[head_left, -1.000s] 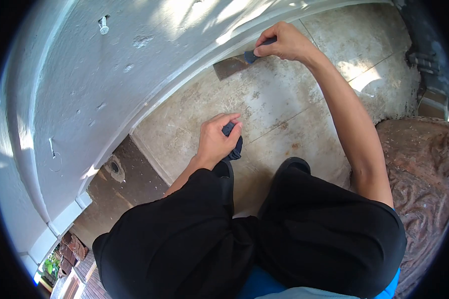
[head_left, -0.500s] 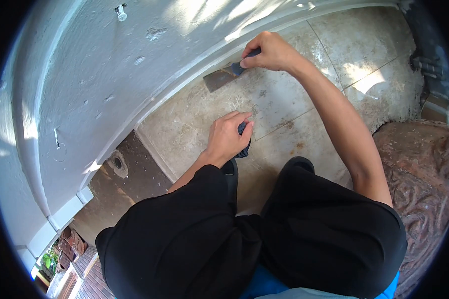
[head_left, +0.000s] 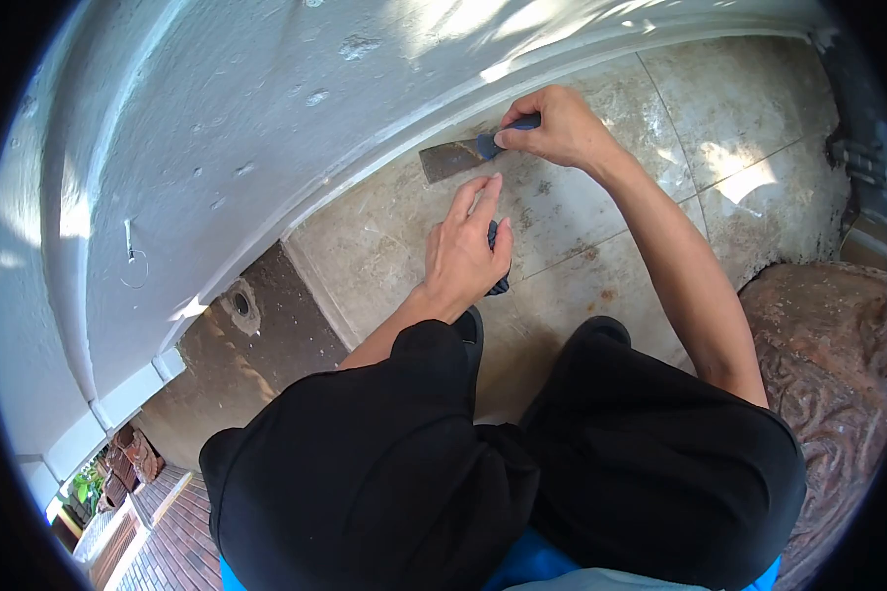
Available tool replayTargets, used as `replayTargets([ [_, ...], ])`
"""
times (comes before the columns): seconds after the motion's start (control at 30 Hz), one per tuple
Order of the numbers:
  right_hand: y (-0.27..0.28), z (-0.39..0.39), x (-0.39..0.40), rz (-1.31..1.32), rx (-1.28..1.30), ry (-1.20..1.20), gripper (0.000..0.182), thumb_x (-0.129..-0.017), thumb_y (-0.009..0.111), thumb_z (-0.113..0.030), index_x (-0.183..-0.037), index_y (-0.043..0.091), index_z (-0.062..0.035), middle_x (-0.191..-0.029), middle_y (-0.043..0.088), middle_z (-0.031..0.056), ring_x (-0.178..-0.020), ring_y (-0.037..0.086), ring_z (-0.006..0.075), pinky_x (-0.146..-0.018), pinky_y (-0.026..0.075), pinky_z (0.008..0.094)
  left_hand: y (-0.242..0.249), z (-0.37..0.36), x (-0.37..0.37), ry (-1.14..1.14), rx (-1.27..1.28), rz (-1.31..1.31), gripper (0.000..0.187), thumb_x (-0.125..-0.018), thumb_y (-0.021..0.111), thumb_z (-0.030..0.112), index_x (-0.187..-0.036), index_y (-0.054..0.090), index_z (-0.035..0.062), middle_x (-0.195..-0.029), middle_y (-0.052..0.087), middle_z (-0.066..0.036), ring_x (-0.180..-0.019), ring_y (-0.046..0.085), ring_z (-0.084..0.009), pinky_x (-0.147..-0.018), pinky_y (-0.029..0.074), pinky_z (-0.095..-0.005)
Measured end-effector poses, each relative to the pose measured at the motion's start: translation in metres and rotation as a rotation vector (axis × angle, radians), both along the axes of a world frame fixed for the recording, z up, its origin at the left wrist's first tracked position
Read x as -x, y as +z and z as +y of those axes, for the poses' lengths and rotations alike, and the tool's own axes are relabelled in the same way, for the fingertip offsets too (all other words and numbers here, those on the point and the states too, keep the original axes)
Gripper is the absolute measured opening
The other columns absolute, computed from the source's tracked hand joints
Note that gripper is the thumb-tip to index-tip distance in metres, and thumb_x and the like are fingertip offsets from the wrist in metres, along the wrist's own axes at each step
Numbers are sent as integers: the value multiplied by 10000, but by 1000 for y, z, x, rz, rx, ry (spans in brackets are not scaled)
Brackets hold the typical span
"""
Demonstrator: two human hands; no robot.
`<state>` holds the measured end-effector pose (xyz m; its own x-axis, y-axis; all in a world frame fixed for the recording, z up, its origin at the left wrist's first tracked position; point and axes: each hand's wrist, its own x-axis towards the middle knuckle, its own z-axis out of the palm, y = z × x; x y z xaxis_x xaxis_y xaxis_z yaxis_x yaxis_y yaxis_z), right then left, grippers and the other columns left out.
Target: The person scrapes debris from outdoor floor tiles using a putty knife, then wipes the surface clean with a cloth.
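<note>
My right hand [head_left: 560, 128] grips the blue and dark handle of a putty knife [head_left: 450, 163]. Its wide, dirty blade points left, close over the stained tiles beside the wall's base. Below it, my left hand [head_left: 461, 248] reaches up with its index and middle fingers stretched toward the blade, apart from it or barely at its edge. A dark bundled cloth [head_left: 500, 286] is tucked in the palm beneath that hand's thumb, mostly hidden by the hand.
A white wall [head_left: 266, 128] with chips and a hanging hook curves along the left and top. Marked floor tiles [head_left: 601, 212] lie under the hands. A lower brown floor with a drain hole [head_left: 241, 303] drops off at left. A carved brown pot-like object [head_left: 828, 345] stands at right.
My left hand has risen toward the blade, and its fingers have straightened. The putty knife has turned slightly flatter, still in my right hand. The view has shifted a little.
</note>
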<state>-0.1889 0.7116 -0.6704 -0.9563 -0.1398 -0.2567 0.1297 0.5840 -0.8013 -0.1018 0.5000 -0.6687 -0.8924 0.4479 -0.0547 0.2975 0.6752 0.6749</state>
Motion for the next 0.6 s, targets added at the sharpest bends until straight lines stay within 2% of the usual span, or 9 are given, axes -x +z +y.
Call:
replayTargets([
  [0.03, 1, -5, -2, -4, 13, -5, 324, -712, 797, -291, -896, 775, -26, -764, 721, 168, -734, 694, 276, -730, 542, 355, 0, -1, 4, -4, 46, 42, 544, -866, 652, 143, -1387, 540, 30, -1416, 529, -166, -887, 690, -349, -808, 552, -412],
  [0.07, 0, -3, -4, 33, -14, -3, 270, -749, 809, -247, -895, 771, -24, -700, 692, 74, -628, 613, 156, -628, 507, 305, 1, -2, 8, -4, 90, -10, 557, -870, 643, 151, -1401, 524, 29, -1449, 502, -162, -894, 692, -357, -810, 555, -424],
  [0.13, 15, 10, -3, -105, 13, -63, 250, -752, 809, -243, -876, 771, -30, -670, 671, 58, -562, 577, 133, -549, 478, 284, 5, -1, 17, 5, 171, -111, 583, -878, 624, 165, -1429, 491, 28, -1516, 447, -154, -907, 697, -372, -814, 561, -447],
  [0.17, 19, 18, -3, -175, 24, -90, 240, -753, 808, -242, -866, 772, -33, -655, 660, 51, -529, 559, 122, -510, 463, 273, 4, 0, 21, -15, 192, -78, 585, -883, 619, 171, -1432, 484, 22, -1528, 432, -152, -912, 698, -377, -808, 564, -454],
  [0.2, 15, 26, -1, -187, 37, -124, 219, -756, 808, -239, -844, 769, -42, -620, 624, 28, -460, 494, 86, -428, 399, 241, 2, 3, 25, -34, 213, -47, 587, -887, 613, 176, -1435, 476, 17, -1540, 417, -149, -917, 698, -383, -802, 566, -461],
  [0.3, 19, 25, 8, -215, 6, -93, 231, -753, 805, -241, -854, 773, -36, -653, 665, 50, -526, 568, 120, -501, 467, 274, -7, 14, 35, -68, 270, -12, 589, -901, 608, 193, -1440, 462, 6, -1555, 394, -155, -930, 697, -394, -783, 573, -474],
  [0.4, 5, -7, 9, 1, -88, -49, 248, -746, 803, -243, -872, 778, -31, -706, 708, 84, -623, 640, 162, -607, 518, 309, -18, 10, 39, -19, 315, 63, 577, -920, 605, 208, -1440, 458, 7, -1531, 416, -179, -937, 696, -395, -767, 575, -478],
  [0.5, 16, -17, 14, -89, -73, -38, 261, -739, 802, -244, -885, 783, -28, -751, 731, 112, -704, 677, 188, -690, 533, 329, -25, -3, 40, 4, 291, 146, 552, -951, 577, 225, -1431, 445, -16, -1493, 428, -210, -907, 700, -406, -746, 578, -500],
  [0.6, 13, -13, 13, -44, -63, -23, 262, -736, 804, -243, -883, 785, -27, -742, 725, 120, -683, 669, 182, -668, 527, 324, -18, 3, 41, 24, 272, 135, 536, -957, 583, 235, -1418, 464, -11, -1397, 473, -201, -892, 690, -416, -734, 570, -511],
])
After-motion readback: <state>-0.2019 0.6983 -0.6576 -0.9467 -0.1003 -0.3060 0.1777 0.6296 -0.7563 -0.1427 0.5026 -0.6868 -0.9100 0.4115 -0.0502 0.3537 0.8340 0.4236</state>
